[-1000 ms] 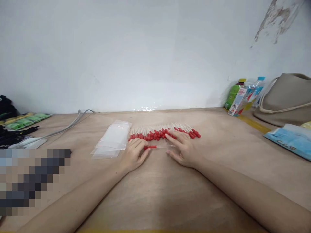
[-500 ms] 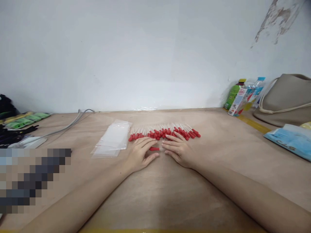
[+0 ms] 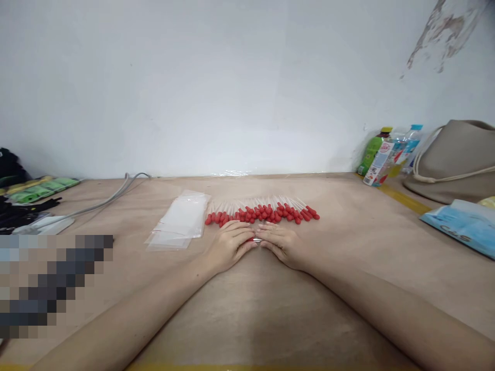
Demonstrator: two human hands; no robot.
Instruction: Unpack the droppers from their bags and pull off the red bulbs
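Observation:
Between my hands lies one dropper (image 3: 257,240) with a red rubber bulb and a thin clear tube, mostly covered by fingers. The bulb end is in my left hand (image 3: 232,245), its thumb and fingers closed around it. My right hand (image 3: 285,246) is closed on the tube end, fingertips almost meeting those of the left. Just beyond the fingers, a row of similar red-bulbed droppers (image 3: 266,211) lies with tubes pointing at the wall. Left of the row is a fanned stack of clear plastic bags (image 3: 180,219).
A grey cable (image 3: 102,203) curves over the table at left, near green packets (image 3: 44,190). At back right stand drink bottles (image 3: 373,154) beside a grey-beige bag (image 3: 456,154). A blue packet (image 3: 462,224) lies at the right edge.
Both hands have drawn in toward each other and their fingers have closed over the single dropper. The row of droppers and the plastic bags have stayed in place.

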